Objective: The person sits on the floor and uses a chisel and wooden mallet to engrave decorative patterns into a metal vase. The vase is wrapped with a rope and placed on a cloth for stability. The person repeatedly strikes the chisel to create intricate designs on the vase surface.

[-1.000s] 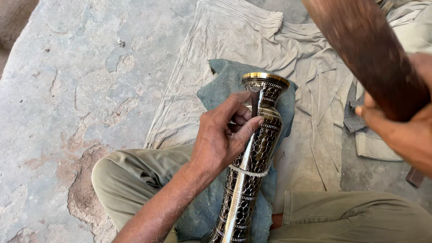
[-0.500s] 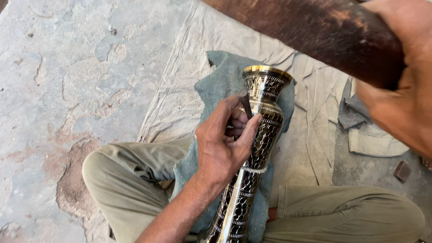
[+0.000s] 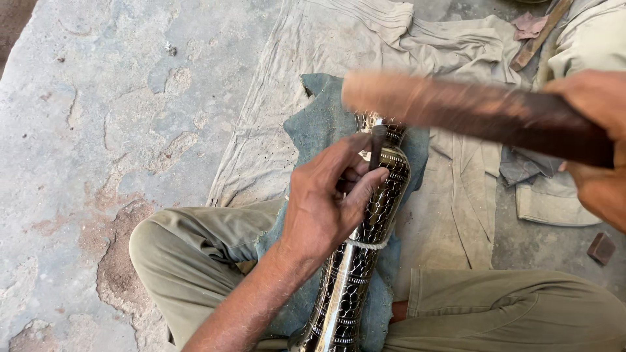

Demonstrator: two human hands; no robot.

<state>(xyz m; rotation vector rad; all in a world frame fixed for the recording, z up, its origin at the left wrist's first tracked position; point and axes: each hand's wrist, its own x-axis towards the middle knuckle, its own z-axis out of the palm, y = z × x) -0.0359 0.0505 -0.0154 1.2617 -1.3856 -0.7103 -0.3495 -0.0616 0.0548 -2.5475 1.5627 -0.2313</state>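
1. The left hand (image 3: 323, 212) has its fingers (image 3: 362, 189) pinched shut around a thin dark metal punch (image 3: 377, 145), holding it upright with the tip against the upper body of a tall engraved metal vase (image 3: 365, 241).
2. The right hand (image 3: 596, 137) is wrapped tight around the dark end of a thick wooden club (image 3: 469, 111), which lies nearly level just above the top of the punch; its pale far end is blurred.
3. The vase is black and silver with a scaled pattern. It lies lengthwise between the person's knees, its mouth pointing away and hidden behind the club, its foot running out of the bottom of the view.
4. A thin pale cord (image 3: 368, 244) is tied around the vase's narrow waist, just below the left hand.
5. Under the vase sits a worn blue-grey cloth (image 3: 326, 111), ragged at the edges.
6. The person sits cross-legged in olive trousers (image 3: 189, 254), one knee on each side of the vase.
7. Beneath it all a creased beige sheet (image 3: 313, 58) is spread across the floor.
8. The floor (image 3: 98, 130) is rough grey concrete, pitted, with reddish chipped patches at the lower left.
9. A small dark block (image 3: 600, 248) rests on the floor at the right, near the right knee.
10. A wooden stick (image 3: 541, 36) lies at the top right on the sheet.
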